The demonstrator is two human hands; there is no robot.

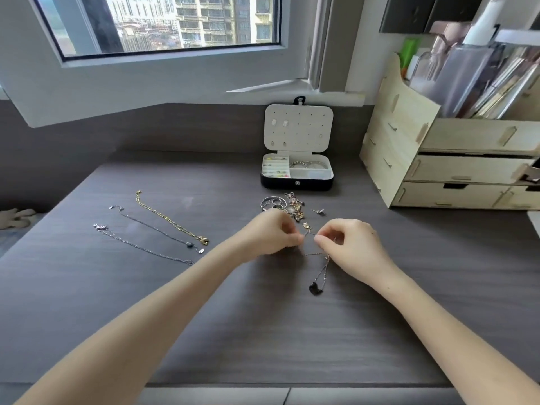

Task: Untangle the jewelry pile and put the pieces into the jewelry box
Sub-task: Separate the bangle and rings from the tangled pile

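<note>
A thin silver chain (322,270) with a black pendant (315,288) lies on the dark desk, its upper part lifted. My left hand (273,233) and my right hand (349,244) each pinch that chain, fingertips a few centimetres apart. Just beyond them sits the jewelry pile (293,207): silver rings, rose-gold bits and small earrings. The jewelry box (296,184) stands open behind the pile, black outside and white inside, with earrings on its lid and pieces in its compartments. Laid out straight at the left are a gold chain (169,219) and two silver chains (152,228) (140,247).
A wooden drawer organiser (455,168) with bottles and papers fills the right side. The window ledge and wall run behind the desk. The desk's front edge (292,385) is near my elbows. A pale object (16,219) lies at the far left.
</note>
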